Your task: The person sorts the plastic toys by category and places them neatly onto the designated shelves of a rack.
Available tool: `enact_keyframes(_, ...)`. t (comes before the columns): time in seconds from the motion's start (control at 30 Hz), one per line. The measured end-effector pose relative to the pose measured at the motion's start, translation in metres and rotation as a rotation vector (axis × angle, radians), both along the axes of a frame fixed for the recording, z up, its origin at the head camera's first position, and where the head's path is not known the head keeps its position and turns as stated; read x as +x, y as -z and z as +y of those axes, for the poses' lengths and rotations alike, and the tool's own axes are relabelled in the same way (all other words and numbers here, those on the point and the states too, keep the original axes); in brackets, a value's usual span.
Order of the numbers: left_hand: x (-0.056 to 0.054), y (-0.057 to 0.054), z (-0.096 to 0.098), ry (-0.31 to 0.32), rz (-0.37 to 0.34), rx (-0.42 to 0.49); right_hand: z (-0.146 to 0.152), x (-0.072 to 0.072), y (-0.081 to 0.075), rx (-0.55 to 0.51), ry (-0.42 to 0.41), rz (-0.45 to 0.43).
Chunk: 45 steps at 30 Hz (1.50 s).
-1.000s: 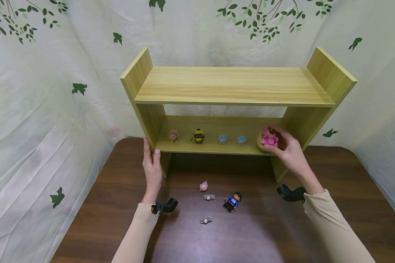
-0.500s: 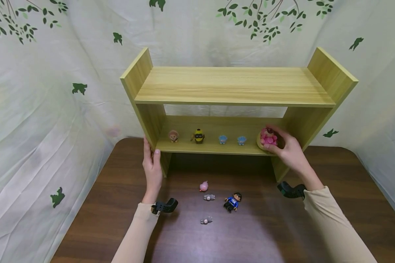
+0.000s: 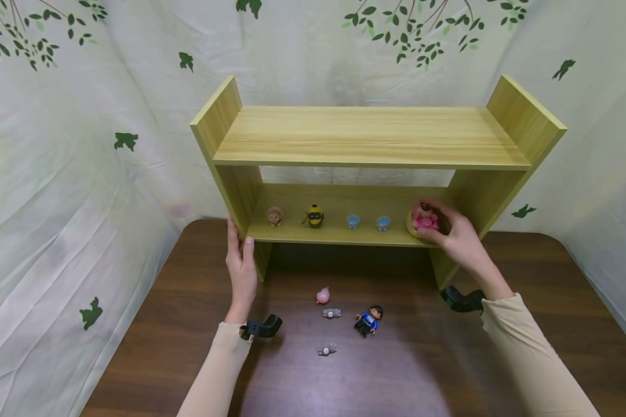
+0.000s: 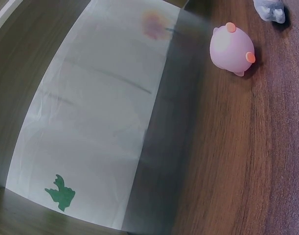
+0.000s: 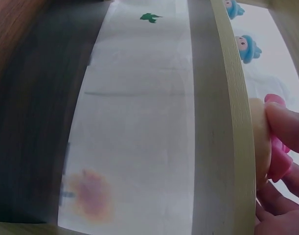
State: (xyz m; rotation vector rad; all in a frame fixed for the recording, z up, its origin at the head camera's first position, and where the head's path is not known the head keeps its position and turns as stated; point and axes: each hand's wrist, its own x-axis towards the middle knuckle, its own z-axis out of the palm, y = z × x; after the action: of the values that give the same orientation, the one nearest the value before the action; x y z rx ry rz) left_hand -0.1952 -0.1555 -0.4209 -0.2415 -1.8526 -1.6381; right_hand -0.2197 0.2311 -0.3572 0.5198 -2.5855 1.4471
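My right hand (image 3: 456,234) grips a pink bear figurine (image 3: 424,218) with a round yellowish base, at the right end of the middle board of a wooden shelf (image 3: 375,136). In the right wrist view, thumb and fingers close around the figurine (image 5: 279,164) and its base (image 5: 261,142) by the board's front edge. My left hand (image 3: 241,272) holds the shelf's left side panel, thumb at its front edge and fingers along the outside. Left of the bear, two small blue figurines (image 3: 352,221), a yellow-and-black figurine (image 3: 315,216) and a brownish figurine (image 3: 275,216) stand in a row.
On the dark wooden table (image 3: 151,324), before the shelf, lie a round pink toy (image 3: 322,296), two small grey figurines (image 3: 331,313) and a toy man in blue (image 3: 368,321). A pale leaf-printed cloth (image 3: 302,52) hangs behind and around.
The bear figurine and its base have shifted very slightly left with my right hand, and the bear looks slightly turned. My left hand and the other figurines stay put.
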Motion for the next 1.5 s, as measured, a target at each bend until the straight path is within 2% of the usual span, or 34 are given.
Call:
enact_keyframes(0.33, -0.001, 0.000, -0.001, 0.005, -0.005, 0.003, 0.001, 0.000, 0.001, -0.006, -0.005, 0.005)
enact_keyframes(0.5, -0.001, 0.000, -0.001, 0.012, -0.007, 0.013, 0.001, 0.004, -0.002, -0.021, 0.028, 0.008)
enact_keyframes(0.6, -0.001, 0.000, -0.001, 0.014, -0.007, 0.017, 0.001, 0.008, -0.003, -0.039, 0.038, 0.039)
enact_keyframes(0.8, -0.002, 0.000, -0.001, 0.021, -0.006, 0.028, -0.005, 0.018, -0.007, -0.111, 0.036, 0.156)
enact_keyframes(0.93, -0.001, 0.000, -0.001, 0.020, -0.005, 0.028, -0.011, 0.025, -0.009, -0.173, 0.002, 0.240)
enact_keyframes(1.17, -0.001, 0.001, -0.001, 0.006, -0.013, 0.022, -0.027, 0.044, -0.013, -0.341, -0.122, 0.380)
enact_keyframes(1.27, -0.001, 0.001, -0.001, -0.004, -0.009, 0.018, -0.032, 0.050, -0.009, -0.372, -0.141, 0.396)
enact_keyframes(1.5, 0.000, 0.001, 0.001, -0.039, 0.001, -0.006, -0.036, 0.058, 0.012, -0.414, -0.171, 0.394)
